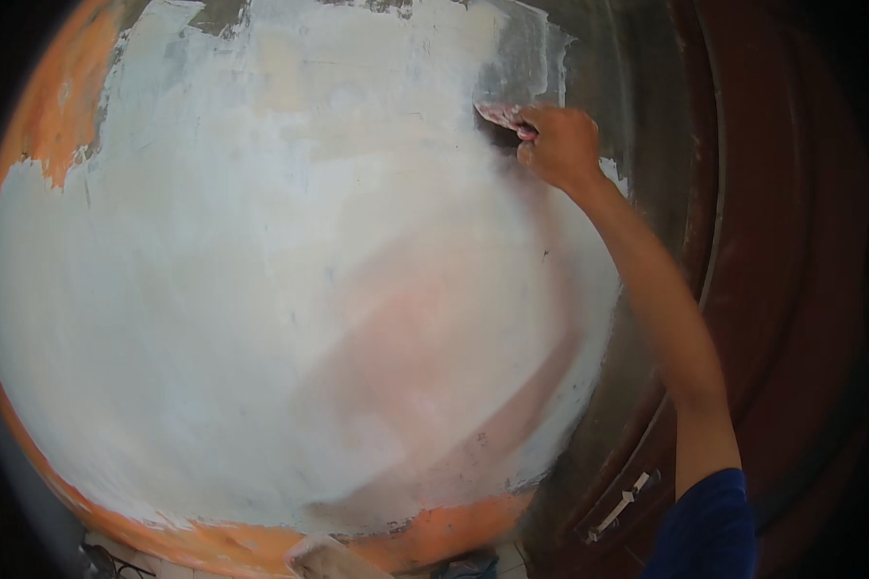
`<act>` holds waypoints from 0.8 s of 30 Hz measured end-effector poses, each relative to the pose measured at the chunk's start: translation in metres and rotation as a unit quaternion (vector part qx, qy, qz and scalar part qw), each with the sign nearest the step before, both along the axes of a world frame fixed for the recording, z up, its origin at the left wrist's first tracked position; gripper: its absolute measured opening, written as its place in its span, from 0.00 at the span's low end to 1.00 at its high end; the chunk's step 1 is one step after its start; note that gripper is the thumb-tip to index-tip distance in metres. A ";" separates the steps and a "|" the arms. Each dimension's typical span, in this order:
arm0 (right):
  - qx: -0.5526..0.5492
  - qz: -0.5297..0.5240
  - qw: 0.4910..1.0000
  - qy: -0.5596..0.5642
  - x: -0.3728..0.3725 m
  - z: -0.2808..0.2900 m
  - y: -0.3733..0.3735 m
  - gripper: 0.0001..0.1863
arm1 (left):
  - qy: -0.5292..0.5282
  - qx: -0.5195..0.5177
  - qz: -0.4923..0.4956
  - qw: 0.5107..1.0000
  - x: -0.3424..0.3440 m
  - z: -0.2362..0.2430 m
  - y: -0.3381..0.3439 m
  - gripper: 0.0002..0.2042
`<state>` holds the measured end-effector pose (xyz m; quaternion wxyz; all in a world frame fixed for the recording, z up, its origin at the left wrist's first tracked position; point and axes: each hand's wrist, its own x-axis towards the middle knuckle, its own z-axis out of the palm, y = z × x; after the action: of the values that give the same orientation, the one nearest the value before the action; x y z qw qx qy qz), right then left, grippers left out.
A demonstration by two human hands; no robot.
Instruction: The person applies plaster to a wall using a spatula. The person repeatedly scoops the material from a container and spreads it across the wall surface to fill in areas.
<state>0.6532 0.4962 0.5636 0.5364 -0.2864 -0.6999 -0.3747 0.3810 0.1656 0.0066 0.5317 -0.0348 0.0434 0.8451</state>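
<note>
My right hand (562, 143) is raised to the upper right part of a wall, its fingers closed round the handle of a putty knife (497, 115). The blade is smeared with white and points left, at or very near the wall. White putty (290, 212) covers most of the wall. Just above the knife lies a bare grey patch (521, 63) with rough white edges. My left hand is out of view. At the bottom edge a pale, flat-edged piece (330, 558) shows only in part; what holds or supports it is hidden.
Orange paint (63, 92) shows at the upper left and along the wall's bottom. To the right stands a dark red-brown door (772, 193) with a metal handle (620, 507) low down. Dark objects (106, 560) lie on the tiled floor at the lower left.
</note>
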 end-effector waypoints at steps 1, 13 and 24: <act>0.013 0.010 1.000 0.001 0.005 -0.002 0.005 0.14 | 0.002 0.004 -0.001 1.000 -0.001 0.002 0.001 0.27; 0.103 -0.069 0.992 -0.019 0.051 0.132 0.062 0.18 | 0.133 -0.183 0.079 0.971 0.020 0.029 -0.018 0.38; -0.096 -0.001 0.994 -0.059 0.073 0.018 0.018 0.17 | -0.248 0.154 -0.124 0.948 0.005 0.072 -0.001 0.19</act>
<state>0.7260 0.5139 0.5821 0.4638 -0.3144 -0.7630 -0.3223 0.3865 0.1649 0.0784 0.6248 -0.1549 -0.2168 0.7339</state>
